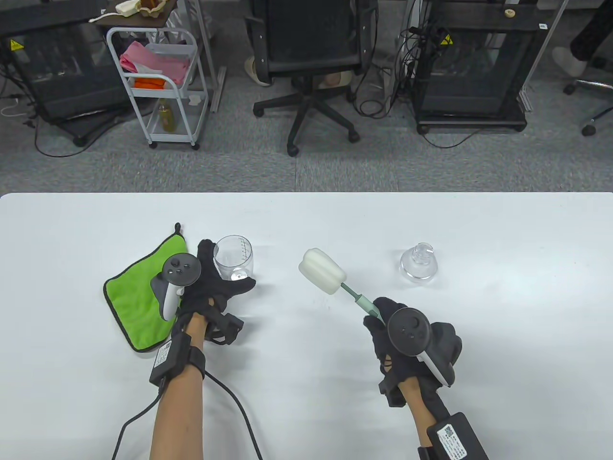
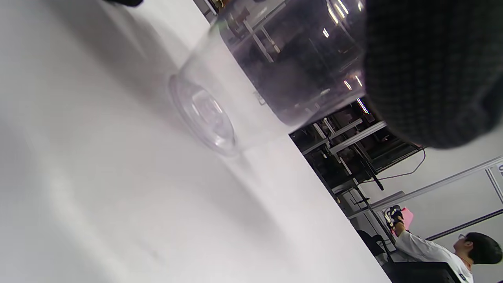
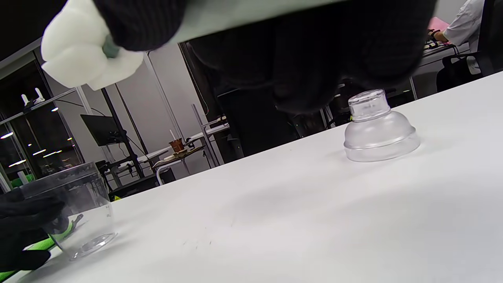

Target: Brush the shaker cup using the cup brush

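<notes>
1. Table view. The shaker cup (image 1: 233,257) stood upright on the white table (image 1: 431,230), mouth up, just beside the green cloth (image 1: 139,297). The left hand (image 1: 210,282) curled round the cup's near side, thumb on one side and fingers on the other, touching the wall; probably a steadying hold so the cup would not skate once the brush went in. The right hand (image 1: 397,330) was wrapped round the green handle of the cup brush (image 1: 330,275), fingers pressed together in a fist-like hold, white sponge head raised and aimed toward the cup, well apart from it. The clear lid (image 1: 418,264) sat off to the right, away from both hands, likely parked clear of the work.

2. Left wrist view. Camera strongly tilted. The cup's (image 2: 251,86) clear base rested flat on the table. One dark gloved finger (image 2: 428,74) filled the upper right, close against the cup wall; the other fingers' spread could not be told here.

3. Right wrist view. The sponge head (image 3: 82,55) hung at top left, its stem running into the gloved fingers (image 3: 322,59) closed around the handle. The cup (image 3: 78,208) stood low left with the left hand's glove (image 3: 23,224) on it; the lid (image 3: 377,129) rested dome-up on the right. Brushing looked not yet begun: the sponge was outside the cup.
</notes>
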A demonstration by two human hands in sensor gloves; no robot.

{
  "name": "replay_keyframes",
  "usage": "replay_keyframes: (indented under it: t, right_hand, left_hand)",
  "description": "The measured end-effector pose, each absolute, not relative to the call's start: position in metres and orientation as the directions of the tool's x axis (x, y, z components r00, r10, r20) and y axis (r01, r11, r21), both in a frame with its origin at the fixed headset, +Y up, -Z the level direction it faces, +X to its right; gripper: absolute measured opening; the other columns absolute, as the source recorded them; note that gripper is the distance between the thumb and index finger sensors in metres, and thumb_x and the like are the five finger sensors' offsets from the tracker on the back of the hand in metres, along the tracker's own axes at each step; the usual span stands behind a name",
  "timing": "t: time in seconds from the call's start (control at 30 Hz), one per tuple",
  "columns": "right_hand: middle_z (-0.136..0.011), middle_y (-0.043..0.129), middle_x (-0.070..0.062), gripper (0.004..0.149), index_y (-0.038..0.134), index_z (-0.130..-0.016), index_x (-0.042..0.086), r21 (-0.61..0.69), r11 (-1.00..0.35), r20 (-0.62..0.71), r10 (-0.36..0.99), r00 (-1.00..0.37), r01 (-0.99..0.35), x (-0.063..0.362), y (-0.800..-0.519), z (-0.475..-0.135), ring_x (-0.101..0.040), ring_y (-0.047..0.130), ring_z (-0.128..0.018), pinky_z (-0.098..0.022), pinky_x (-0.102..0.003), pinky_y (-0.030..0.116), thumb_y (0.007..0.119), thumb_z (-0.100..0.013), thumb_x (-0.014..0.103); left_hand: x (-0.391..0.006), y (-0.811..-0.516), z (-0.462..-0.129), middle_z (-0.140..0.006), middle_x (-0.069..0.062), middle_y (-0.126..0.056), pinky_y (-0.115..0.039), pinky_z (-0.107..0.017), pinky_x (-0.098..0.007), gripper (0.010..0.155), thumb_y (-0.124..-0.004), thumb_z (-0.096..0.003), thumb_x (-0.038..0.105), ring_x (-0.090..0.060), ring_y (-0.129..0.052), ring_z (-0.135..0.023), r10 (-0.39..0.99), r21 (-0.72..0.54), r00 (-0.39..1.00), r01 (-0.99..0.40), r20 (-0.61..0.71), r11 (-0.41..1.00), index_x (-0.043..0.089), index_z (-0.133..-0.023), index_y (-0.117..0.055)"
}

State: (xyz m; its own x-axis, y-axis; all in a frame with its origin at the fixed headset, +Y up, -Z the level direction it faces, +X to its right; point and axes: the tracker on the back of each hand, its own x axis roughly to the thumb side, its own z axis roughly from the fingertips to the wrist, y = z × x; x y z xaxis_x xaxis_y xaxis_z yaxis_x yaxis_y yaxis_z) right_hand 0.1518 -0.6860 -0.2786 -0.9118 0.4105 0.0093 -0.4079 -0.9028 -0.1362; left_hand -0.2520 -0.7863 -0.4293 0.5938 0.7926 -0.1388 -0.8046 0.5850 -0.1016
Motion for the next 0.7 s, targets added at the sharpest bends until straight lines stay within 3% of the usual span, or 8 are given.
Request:
replay_keyframes:
  t: [0.1,0.23,0.33,0.4,0.53,0.63,0.7]
  right_hand:
    - [-0.073,0.091,-0.008,0.055,0.072,-0.088,0.020,-0.135,-0.905,0.012,0.406,-0.914,-0.403,0.151,-0.686,-0.279,-0.029,0.100,-0.051,-0.038,-0.041,0.088,0.075,-0.040,0.047]
    - [-0.073,0.090,-0.009,0.056,0.072,-0.088,0.019,-0.135,-0.902,0.011,0.414,-0.910,-0.411,0.151,-0.687,-0.280,-0.029,0.100,-0.051,-0.037,-0.041,0.089,0.075,-0.040,0.047]
    - [-0.073,0.090,-0.009,0.056,0.072,-0.088,0.019,-0.125,-0.907,0.012,0.405,-0.914,-0.403,0.150,-0.689,-0.280,-0.029,0.100,-0.051,-0.037,-0.041,0.089,0.075,-0.040,0.047]
    - [-0.073,0.090,-0.009,0.056,0.072,-0.088,0.020,-0.121,-0.908,0.012,0.402,-0.916,-0.400,0.150,-0.689,-0.280,-0.029,0.100,-0.051,-0.037,-0.041,0.089,0.075,-0.040,0.047]
    - [-0.075,0.089,-0.009,0.057,0.069,-0.090,0.019,-0.117,-0.910,0.007,0.400,-0.916,-0.398,0.151,-0.690,-0.280,-0.029,0.099,-0.052,-0.038,-0.041,0.088,0.075,-0.041,0.046]
    - [-0.076,0.087,-0.010,0.057,0.067,-0.091,0.017,-0.113,-0.916,-0.009,0.388,-0.922,-0.384,0.154,-0.690,-0.281,-0.029,0.098,-0.053,-0.038,-0.041,0.088,0.074,-0.041,0.045]
    - [-0.076,0.087,-0.010,0.057,0.066,-0.091,0.017,-0.109,-0.909,-0.014,0.406,-0.914,-0.403,0.156,-0.690,-0.281,-0.029,0.098,-0.053,-0.038,-0.041,0.088,0.074,-0.041,0.044]
  left_hand:
    - [-0.246,-0.787,-0.436,-0.124,0.010,-0.015,-0.035,-0.076,-0.072,0.133,-0.103,-0.0223,0.058,-0.039,-0.022,-0.120,0.809,-0.097,0.570,-0.822,-0.143,0.561,0.037,-0.103,0.001]
    - [-0.241,-0.787,-0.440,-0.122,0.020,-0.031,-0.034,-0.077,-0.072,0.127,-0.103,-0.0259,0.055,-0.032,-0.028,-0.123,0.812,-0.068,0.563,-0.826,-0.153,0.560,0.042,-0.102,-0.003]
    - [-0.238,-0.785,-0.441,-0.120,0.020,-0.036,-0.037,-0.077,-0.072,0.123,-0.104,-0.0264,0.054,-0.029,-0.033,-0.123,0.813,-0.060,0.564,-0.825,-0.140,0.562,0.043,-0.103,-0.008]
    - [-0.236,-0.784,-0.440,-0.120,0.014,-0.037,-0.038,-0.077,-0.073,0.118,-0.104,-0.0269,0.054,-0.030,-0.037,-0.122,0.815,-0.053,0.567,-0.824,-0.119,0.565,0.040,-0.105,-0.016]
    - [-0.232,-0.780,-0.440,-0.116,-0.008,-0.038,-0.047,-0.072,-0.076,0.117,-0.104,-0.0293,0.052,-0.047,-0.051,-0.115,0.858,-0.087,0.509,-0.860,-0.074,0.503,0.025,-0.106,-0.019]
    - [-0.229,-0.771,-0.433,-0.115,-0.012,-0.041,-0.058,-0.069,-0.076,0.117,-0.104,-0.0283,0.053,-0.048,-0.077,-0.104,0.804,-0.095,0.594,-0.802,-0.029,0.589,0.024,-0.106,-0.021]
    - [-0.226,-0.763,-0.426,-0.114,-0.013,-0.044,-0.061,-0.067,-0.076,0.116,-0.103,-0.0278,0.056,-0.048,-0.081,-0.098,0.782,-0.099,0.623,-0.778,0.007,0.620,0.023,-0.106,-0.024]
